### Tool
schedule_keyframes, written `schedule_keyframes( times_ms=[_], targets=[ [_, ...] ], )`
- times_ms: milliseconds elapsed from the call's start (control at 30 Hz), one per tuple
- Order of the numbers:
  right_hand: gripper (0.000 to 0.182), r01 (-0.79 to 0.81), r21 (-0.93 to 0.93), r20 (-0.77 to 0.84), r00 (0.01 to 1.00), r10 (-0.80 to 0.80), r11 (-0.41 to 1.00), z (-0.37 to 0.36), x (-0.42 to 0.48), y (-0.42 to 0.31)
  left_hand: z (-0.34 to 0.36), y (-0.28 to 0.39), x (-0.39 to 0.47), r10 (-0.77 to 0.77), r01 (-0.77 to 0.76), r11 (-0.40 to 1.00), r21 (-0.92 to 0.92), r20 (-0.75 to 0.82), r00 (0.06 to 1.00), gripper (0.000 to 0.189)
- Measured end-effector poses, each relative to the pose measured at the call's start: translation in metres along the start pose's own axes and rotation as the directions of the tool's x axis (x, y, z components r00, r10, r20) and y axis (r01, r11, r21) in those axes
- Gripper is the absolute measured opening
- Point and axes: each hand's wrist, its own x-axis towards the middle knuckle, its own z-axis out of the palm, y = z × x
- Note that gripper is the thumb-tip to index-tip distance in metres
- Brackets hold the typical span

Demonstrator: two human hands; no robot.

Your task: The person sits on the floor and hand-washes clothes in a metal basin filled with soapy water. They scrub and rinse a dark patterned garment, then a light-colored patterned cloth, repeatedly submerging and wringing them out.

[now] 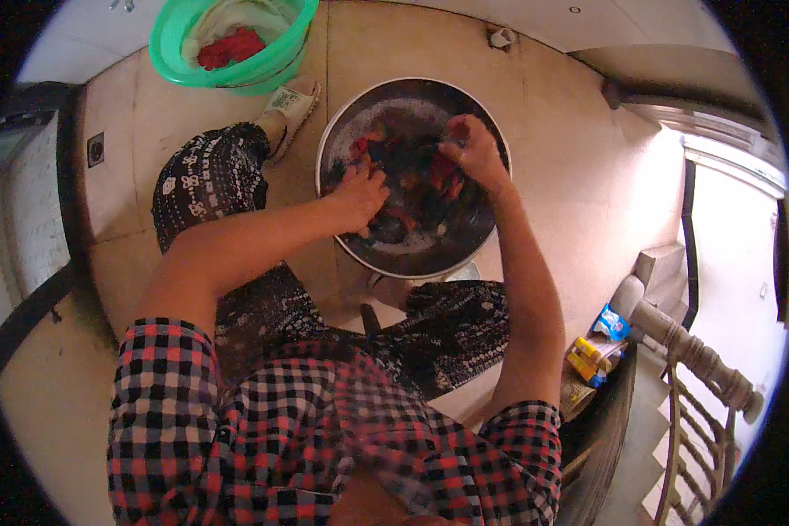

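A round, dark-bottomed basin with a pale rim stands on the floor before me, whitish foam or residue ringing its inside. Red and dark wet cloth lies bunched in its middle; the folds are too blurred to separate. My left hand reaches over the left side of the basin, fingers bent down against the cloth. Whether it grips any is unclear. At the upper right inside the basin, my right hand is curled around a bit of red cloth.
A green plastic tub with red cloth inside stands at upper left. Near it is my slippered foot. A floor drain lies left. At right are yellow and blue packets beside a stair railing. A white cup-like object lies by the wall.
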Motion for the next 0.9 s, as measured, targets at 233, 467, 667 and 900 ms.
schedule_keyframes(
  times_ms=[233,467,667,900],
  targets=[
    [0.03,0.296,-0.446,0.332,0.931,-0.15,0.845,0.043,-0.076,-0.006,0.03,0.013,0.002,0.219,-0.243,0.965,-0.1,-0.2,0.955,0.059],
    [0.026,0.042,-0.2,0.257,0.966,0.011,0.979,0.022,-0.085,-0.001,-0.001,0.001,0.021,0.131,-0.118,0.984,-0.134,0.095,0.987,0.018],
    [0.026,-0.164,0.6,0.069,0.986,0.154,0.783,-0.057,-0.065,0.018,-0.044,-0.039,0.045,-0.259,-0.006,0.16,-0.987,-0.048,0.965,0.024],
    [0.015,-0.209,0.691,0.038,0.966,0.254,0.692,-0.013,-0.053,0.032,-0.037,-0.044,0.043,-0.166,0.005,0.794,-0.609,-0.21,0.963,0.056]
  ],
)
